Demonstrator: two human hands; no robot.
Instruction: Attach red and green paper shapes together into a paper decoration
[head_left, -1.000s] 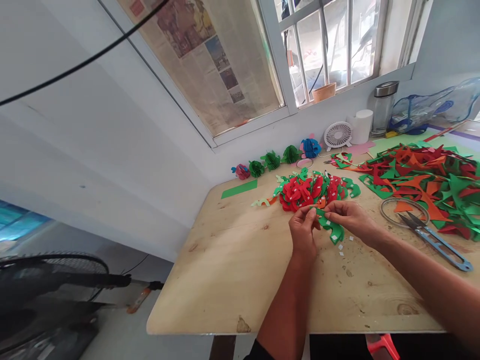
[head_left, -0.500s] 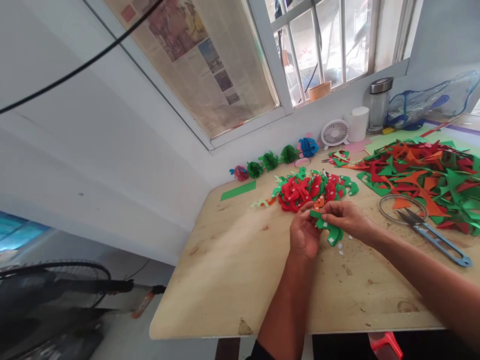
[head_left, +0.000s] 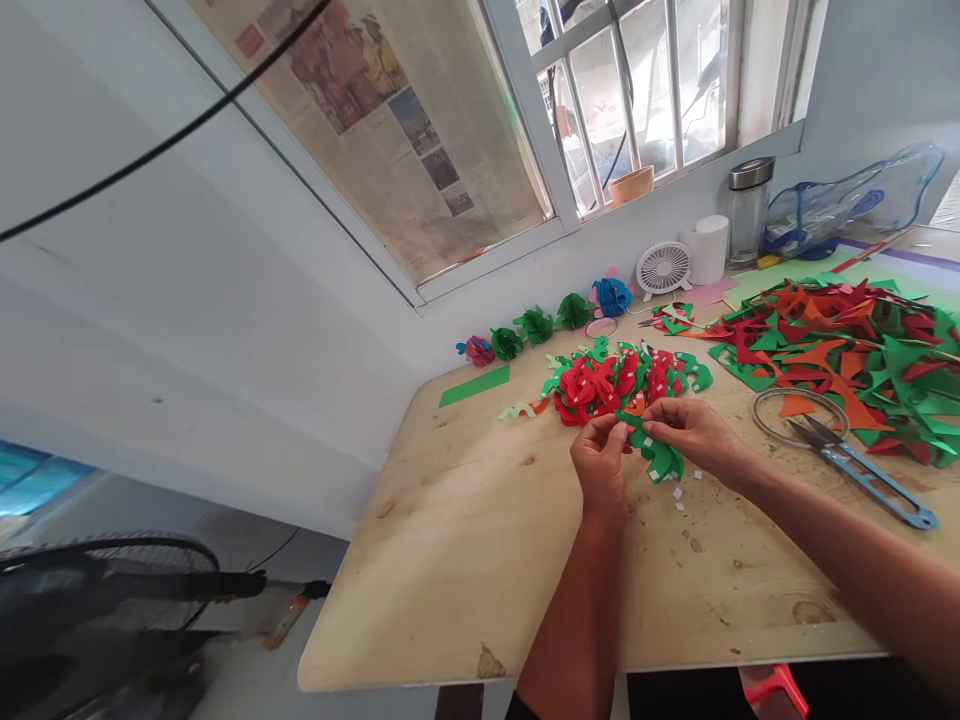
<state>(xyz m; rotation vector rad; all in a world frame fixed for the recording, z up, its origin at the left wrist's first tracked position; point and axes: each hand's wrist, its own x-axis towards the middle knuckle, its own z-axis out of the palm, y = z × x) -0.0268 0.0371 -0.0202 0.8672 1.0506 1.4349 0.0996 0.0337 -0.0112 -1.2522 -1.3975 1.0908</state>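
Between my two hands is a green paper cutout (head_left: 635,434), held just above the table. My left hand (head_left: 602,452) pinches its left end with thumb and fingers. My right hand (head_left: 688,430) grips the other side between thumb and forefinger. Below my fingers lie more green cutouts (head_left: 663,464) with small white squares on them. Right behind my hands sits a heap of red and green paper shapes (head_left: 600,385), many also bearing white squares. A few loose white squares (head_left: 679,493) are on the wood close to my right hand.
At right, thread snips (head_left: 874,475) lie against a metal ring (head_left: 801,416), beside a large pile of paper scraps (head_left: 847,340). Along the wall stand green paper figures (head_left: 536,325), a small white fan (head_left: 664,268) and a glass bottle (head_left: 749,212). A green strip (head_left: 475,386) lies at the far left.
My left hand has turned over from palm-up, and its thumb now presses on the green cutout. My right hand keeps its pinch almost in place. The view has shifted slightly.
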